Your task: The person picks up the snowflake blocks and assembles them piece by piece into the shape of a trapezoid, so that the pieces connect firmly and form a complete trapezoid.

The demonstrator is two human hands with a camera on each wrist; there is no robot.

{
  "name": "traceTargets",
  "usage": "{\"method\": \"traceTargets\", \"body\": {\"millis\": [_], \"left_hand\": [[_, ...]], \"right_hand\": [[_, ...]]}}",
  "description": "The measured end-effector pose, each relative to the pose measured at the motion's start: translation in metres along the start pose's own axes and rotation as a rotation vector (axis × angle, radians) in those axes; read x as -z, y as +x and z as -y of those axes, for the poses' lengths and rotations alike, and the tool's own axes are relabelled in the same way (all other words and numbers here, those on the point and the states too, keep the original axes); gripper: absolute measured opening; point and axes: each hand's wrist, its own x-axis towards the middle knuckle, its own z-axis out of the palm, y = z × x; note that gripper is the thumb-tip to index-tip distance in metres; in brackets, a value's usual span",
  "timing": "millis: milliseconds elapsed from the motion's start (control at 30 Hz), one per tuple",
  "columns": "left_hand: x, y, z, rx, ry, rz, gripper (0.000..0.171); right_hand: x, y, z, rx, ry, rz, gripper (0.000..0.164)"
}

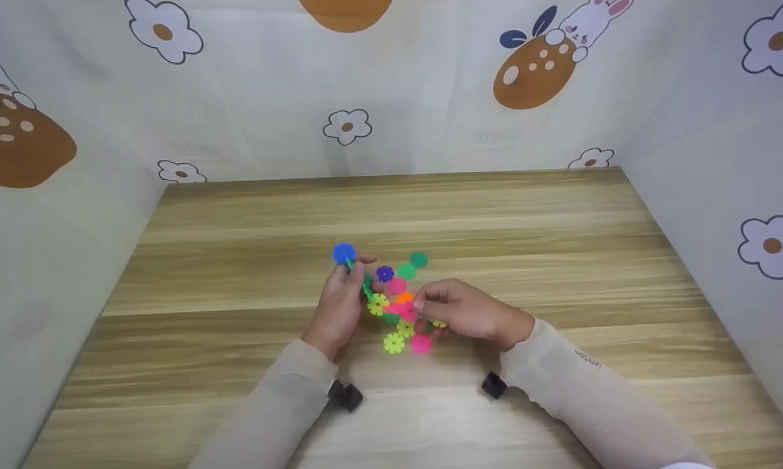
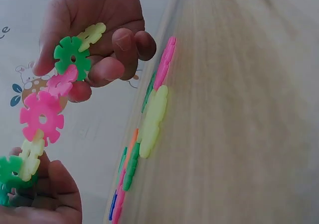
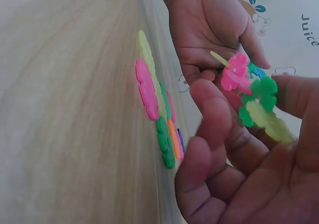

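Clearly, the chain (image 2: pixel 51 107) should be feather-light: thin plastic discs slotted edge to edge, held up off the desk (image 1: pixel 235 260) between the two hands. The left hand (image 1: pixel 339 303) grips its far part between thumb and fingers, with a blue disc (image 1: pixel 344 253) standing out past the thumb. The right hand (image 1: pixel 473 312) pinches the near end at a green disc (image 2: pixel 65 55), and a yellow disc (image 2: pixel 92 36) at the tip lies against the fingers. Below, loose discs (image 1: pixel 394 343) lie close together on the desk.

Each disc looks stiff with perhaps a little spring, so it is unlikely to dent or break in a normal pinch. The joints are probably the weak part: neighbours sit crosswise in shallow notches, and a twist or sideways pull could work one loose. The smooth faces may slide a little under the fingertips, though the notched rims offer some bite. Best to take hold of flat faces right beside the joint being pressed, push straight along the slot, and support the rest so that the length does not sag.
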Motion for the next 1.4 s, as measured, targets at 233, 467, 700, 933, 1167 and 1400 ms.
{"method": "traceTargets", "body": {"millis": [233, 467, 700, 933, 1167, 1400], "left_hand": [[0.000, 0.005, 0.003, 0.087, 0.049, -0.010, 0.048], [-0.001, 0.009, 0.007, 0.112, 0.063, -0.017, 0.048], [0.000, 0.010, 0.008, 0.202, 0.057, 0.015, 0.058], [0.001, 0.011, 0.009, 0.230, -0.015, 0.049, 0.044], [0.006, 0.012, 0.011, 0.221, -0.109, 0.103, 0.038], [0.007, 0.011, 0.011, 0.226, -0.136, 0.120, 0.040]], "right_hand": [[0.012, 0.003, -0.006, 0.003, -0.033, -0.088, 0.033], [0.036, 0.013, -0.015, -0.062, 0.049, -0.161, 0.042], [0.051, 0.020, -0.017, -0.168, 0.004, -0.029, 0.064], [0.054, 0.029, -0.016, -0.236, -0.071, -0.059, 0.059], [0.055, 0.030, -0.019, -0.195, -0.029, -0.211, 0.043], [0.053, 0.030, -0.020, -0.159, -0.123, -0.159, 0.051]]}}
